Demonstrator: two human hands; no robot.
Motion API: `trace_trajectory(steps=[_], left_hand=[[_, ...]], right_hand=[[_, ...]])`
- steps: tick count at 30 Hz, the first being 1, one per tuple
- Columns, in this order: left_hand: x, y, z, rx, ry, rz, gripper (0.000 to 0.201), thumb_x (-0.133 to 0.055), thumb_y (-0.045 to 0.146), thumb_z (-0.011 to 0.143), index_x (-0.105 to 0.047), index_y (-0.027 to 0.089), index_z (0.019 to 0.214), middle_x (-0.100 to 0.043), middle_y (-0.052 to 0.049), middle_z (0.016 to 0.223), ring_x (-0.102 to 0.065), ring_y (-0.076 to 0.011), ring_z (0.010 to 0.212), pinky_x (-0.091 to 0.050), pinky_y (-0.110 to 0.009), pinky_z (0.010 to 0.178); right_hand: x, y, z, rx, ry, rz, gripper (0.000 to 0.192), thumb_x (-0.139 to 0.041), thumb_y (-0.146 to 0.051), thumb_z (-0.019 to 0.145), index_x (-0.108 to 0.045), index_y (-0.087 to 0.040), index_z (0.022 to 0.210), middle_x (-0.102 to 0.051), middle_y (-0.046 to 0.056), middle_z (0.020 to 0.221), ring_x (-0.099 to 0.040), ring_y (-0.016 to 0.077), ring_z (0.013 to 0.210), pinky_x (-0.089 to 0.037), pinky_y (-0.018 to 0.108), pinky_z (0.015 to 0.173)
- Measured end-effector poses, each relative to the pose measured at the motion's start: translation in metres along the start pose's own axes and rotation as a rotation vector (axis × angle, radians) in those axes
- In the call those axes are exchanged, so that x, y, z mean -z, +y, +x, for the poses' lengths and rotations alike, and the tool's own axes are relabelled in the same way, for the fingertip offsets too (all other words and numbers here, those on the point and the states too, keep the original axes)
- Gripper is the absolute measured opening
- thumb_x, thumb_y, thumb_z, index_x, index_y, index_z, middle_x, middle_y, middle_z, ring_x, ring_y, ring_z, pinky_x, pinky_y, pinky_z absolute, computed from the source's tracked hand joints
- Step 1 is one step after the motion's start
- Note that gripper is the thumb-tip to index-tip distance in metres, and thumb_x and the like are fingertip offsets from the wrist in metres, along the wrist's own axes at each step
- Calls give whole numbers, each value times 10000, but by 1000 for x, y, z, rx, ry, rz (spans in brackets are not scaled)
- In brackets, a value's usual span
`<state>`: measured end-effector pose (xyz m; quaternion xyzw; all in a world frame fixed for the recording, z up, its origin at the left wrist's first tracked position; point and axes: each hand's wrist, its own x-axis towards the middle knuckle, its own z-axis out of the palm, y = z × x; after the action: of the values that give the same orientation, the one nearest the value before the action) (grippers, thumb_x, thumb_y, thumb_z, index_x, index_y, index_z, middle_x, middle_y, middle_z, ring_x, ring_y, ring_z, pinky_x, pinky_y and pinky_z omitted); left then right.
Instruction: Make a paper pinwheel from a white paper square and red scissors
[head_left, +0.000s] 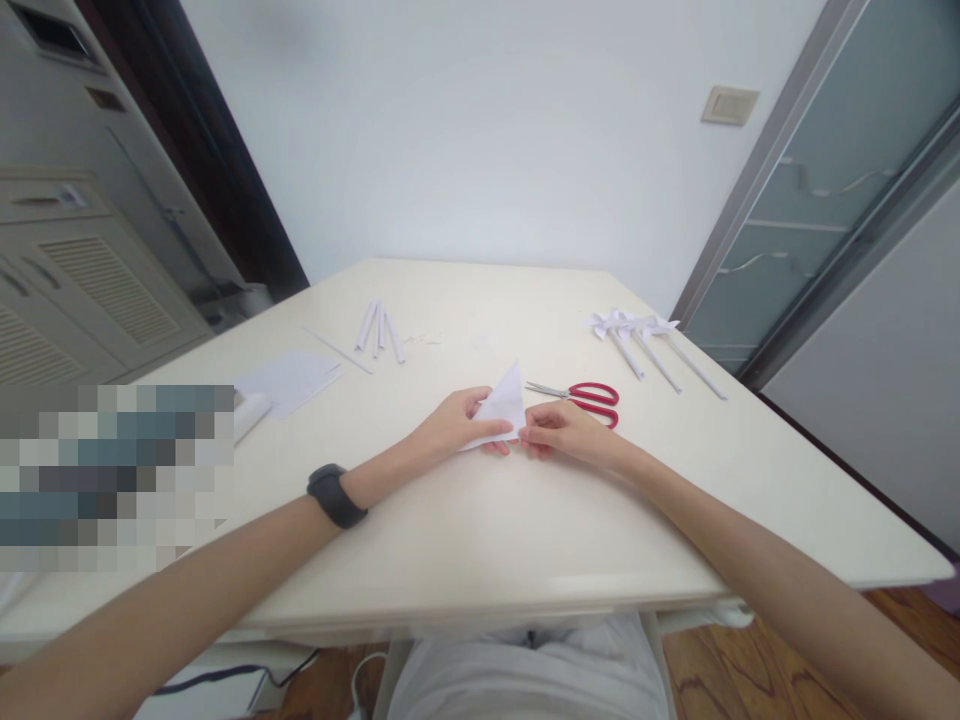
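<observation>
A white sheet of paper folded into a triangle [504, 402] is held above the table, its point upward. My left hand [469, 425] grips it from the left, thumb across the front and fingers behind. At its lower right corner, my right hand [562, 432] pinches the paper between thumb and fingertips. Just beyond my right hand lie scissors [592, 393] with red handles, blades pointing left. To the right at the back rest several white paper pinwheels [630, 328] on rolled paper sticks.
Several rolled paper tubes [381, 330] and a thin stick [337, 350] lie back left. Nearer are flat paper sheets [289, 382] and a white roll [251, 415]. Small paper scraps [424, 341] are scattered mid-table. A white wall [480, 130] stands behind the table [450, 545].
</observation>
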<state>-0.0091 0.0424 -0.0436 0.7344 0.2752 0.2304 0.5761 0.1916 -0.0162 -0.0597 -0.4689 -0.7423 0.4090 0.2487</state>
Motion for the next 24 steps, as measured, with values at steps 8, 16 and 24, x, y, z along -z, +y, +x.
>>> trace_trajectory(steps=[8, 16, 24], left_hand=[[-3, 4, -2, 8, 13, -34, 351, -675, 336, 709, -591, 132, 981, -694, -66, 839, -665, -196, 702, -508, -298, 668], [1, 0, -2, 38, 64, -83, 246, -618, 340, 736, -610, 134, 870, -673, -45, 821, -628, -193, 738, -446, -259, 618], [14, 3, -1, 70, 117, -85, 181, -663, 326, 703, -617, 154, 738, -654, -7, 758, -606, -150, 722, -444, -241, 670]], right_hand=[[0, -4, 0, 8, -7, -9, 249, -508, -321, 898, -579, -132, 1045, -624, 52, 981, -619, 155, 809, -523, 343, 710], [0, -3, -2, 21, -4, -13, 242, -501, -326, 902, -587, -130, 1015, -630, 45, 942, -618, 144, 779, -522, 332, 696], [3, -8, -4, 24, 2, -18, 238, -497, -330, 903, -592, -129, 990, -632, 37, 911, -616, 136, 752, -521, 320, 680]])
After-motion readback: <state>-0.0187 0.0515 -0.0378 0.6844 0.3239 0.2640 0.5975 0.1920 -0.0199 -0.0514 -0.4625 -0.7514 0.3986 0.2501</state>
